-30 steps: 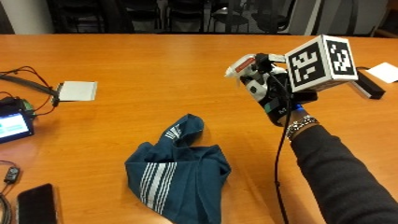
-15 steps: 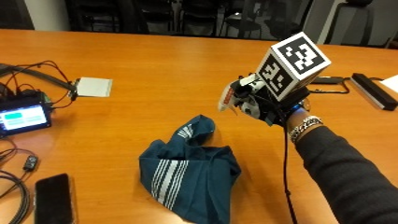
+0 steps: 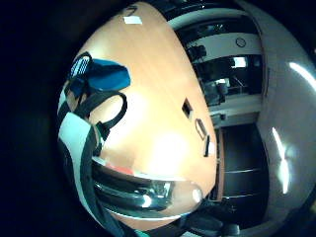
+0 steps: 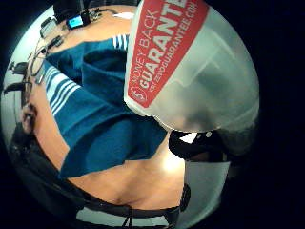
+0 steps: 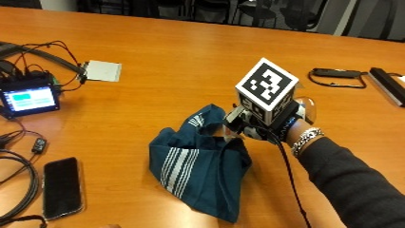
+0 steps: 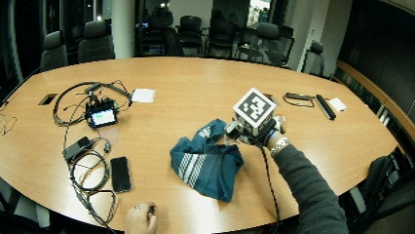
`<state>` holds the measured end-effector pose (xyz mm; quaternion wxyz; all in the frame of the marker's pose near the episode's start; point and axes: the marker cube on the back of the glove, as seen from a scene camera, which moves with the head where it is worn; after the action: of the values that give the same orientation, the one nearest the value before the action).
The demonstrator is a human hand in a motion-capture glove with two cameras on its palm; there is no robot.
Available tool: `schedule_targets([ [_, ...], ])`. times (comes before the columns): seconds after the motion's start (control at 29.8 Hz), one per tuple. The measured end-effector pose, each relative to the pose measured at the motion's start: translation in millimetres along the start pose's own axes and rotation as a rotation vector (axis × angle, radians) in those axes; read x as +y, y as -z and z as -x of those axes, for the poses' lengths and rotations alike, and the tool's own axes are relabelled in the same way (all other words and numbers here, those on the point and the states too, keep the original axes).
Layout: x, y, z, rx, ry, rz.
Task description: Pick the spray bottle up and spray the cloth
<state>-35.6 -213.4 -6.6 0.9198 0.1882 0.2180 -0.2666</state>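
A crumpled dark blue cloth [image 5: 196, 166] with white stripes lies on the wooden table [image 5: 190, 57]. My gloved right hand [image 5: 284, 126] hovers at the cloth's right edge and grips the spray bottle [image 5: 307, 105]. The bottle's sprayer head [image 5: 235, 117] points left over the cloth. In the thumb side palm view the clear bottle [image 4: 190, 71] with its red label sits close to the palm, and the cloth [image 4: 95, 109] lies just beyond it. The wide outside view shows the hand [image 6: 258, 134] right beside the cloth [image 6: 204, 163].
A black phone [image 5: 62, 186] and cables lie at the front left. A small screen device [image 5: 28, 97] and a white pad [image 5: 103, 71] sit at the left. A black strap [image 5: 335, 76] and a black bar [image 5: 386, 83] lie at the far right. A bare hand [image 6: 139, 219] rests at the front edge.
The hand with the bottle has come down and toward the cloth, so the sprayer head is now over its right edge. The outside camera has shifted too.
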Motion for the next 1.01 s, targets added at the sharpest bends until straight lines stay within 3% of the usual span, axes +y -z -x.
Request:
schedule_targets([
  [0.37, 2, -3, 9, -0.024, 0.004, 0.013],
  [0.6, 1, 39, 8, -0.133, -0.087, -0.058],
  [1.01, -14, 148, 29, -0.824, -0.281, -0.325],
])
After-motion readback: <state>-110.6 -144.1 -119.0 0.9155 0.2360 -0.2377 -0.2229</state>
